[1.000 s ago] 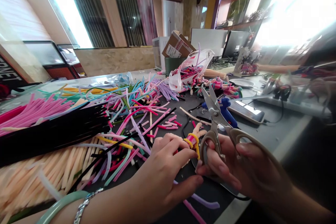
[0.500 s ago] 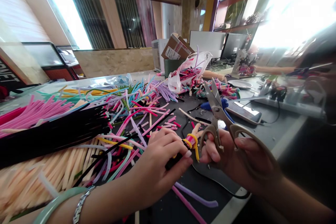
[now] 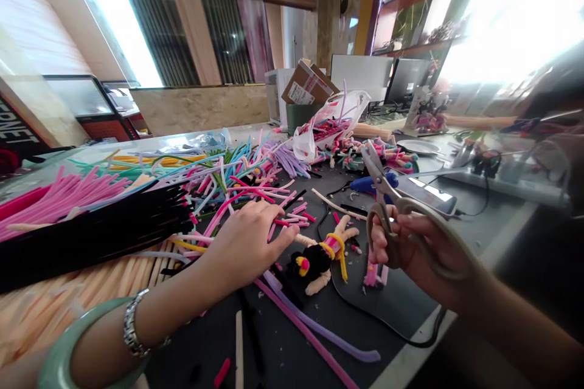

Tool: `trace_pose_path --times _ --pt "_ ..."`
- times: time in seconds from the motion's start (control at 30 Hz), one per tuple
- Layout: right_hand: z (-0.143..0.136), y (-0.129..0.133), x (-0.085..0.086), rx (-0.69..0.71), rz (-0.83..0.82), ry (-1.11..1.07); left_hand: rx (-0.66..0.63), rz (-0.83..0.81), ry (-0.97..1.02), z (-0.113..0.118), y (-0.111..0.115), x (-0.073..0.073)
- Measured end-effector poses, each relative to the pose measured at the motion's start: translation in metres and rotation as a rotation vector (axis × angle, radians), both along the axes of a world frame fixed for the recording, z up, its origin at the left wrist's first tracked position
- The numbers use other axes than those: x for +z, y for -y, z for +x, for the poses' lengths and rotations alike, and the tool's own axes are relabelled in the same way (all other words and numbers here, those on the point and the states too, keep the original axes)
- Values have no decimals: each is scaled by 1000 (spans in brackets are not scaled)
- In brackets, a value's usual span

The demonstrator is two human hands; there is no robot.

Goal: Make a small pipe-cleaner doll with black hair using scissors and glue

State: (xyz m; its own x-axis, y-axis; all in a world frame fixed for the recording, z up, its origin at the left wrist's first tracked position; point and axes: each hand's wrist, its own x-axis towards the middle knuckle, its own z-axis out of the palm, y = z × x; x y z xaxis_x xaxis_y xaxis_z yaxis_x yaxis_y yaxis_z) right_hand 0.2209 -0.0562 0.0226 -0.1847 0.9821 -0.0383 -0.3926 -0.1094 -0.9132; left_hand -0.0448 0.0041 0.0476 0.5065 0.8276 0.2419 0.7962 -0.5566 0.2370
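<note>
My right hand (image 3: 410, 243) grips a pair of scissors (image 3: 379, 171) by its handles, the blades pointing up and nearly together. Over the heap of pipe cleaners (image 3: 237, 185) is my left hand (image 3: 249, 240), thumb apart from the fingers; its fingertips are partly hidden and nothing shows in its grasp. Between the hands a pipe-cleaner doll (image 3: 335, 246) lies on the dark tabletop, with black hair, a pink body, yellow bands and beige limbs. A small pink piece (image 3: 375, 273) lies just below my right hand.
Black pipe cleaners (image 3: 95, 237) and beige ones (image 3: 104, 279) lie in bundles at left. A blue glue gun (image 3: 362, 185), a phone (image 3: 426, 194) and a cable (image 3: 387, 325) are at right. Behind stand a plastic bag (image 3: 335, 118) and a cardboard box (image 3: 310, 88).
My left hand has let go of the doll and moved left to the heap, leaving the doll on the table. The scissors have shifted slightly right and their blades have come together.
</note>
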Motion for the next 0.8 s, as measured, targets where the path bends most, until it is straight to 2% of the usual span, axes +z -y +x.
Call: trace_pose_path --times 0.1,0.17,0.27,0.33,0.6,0.8 --pt "-2 0 -7 -6 -48 20 -97 -42 69 4 9 -3" --pt "-4 -1 -12 28 -74 9 -258 -75 38 7 17 -6" --pt "-6 -1 -16 80 -72 10 -424 -26 -27 12 24 -11" --pt "-8 0 -17 82 -59 28 -477 1 -55 14 25 -15" --pt "-11 3 -12 51 -61 99 -448 -118 -36 13 25 -25" --pt "-11 1 -12 62 -4 221 -351 -165 178 13 18 -35"
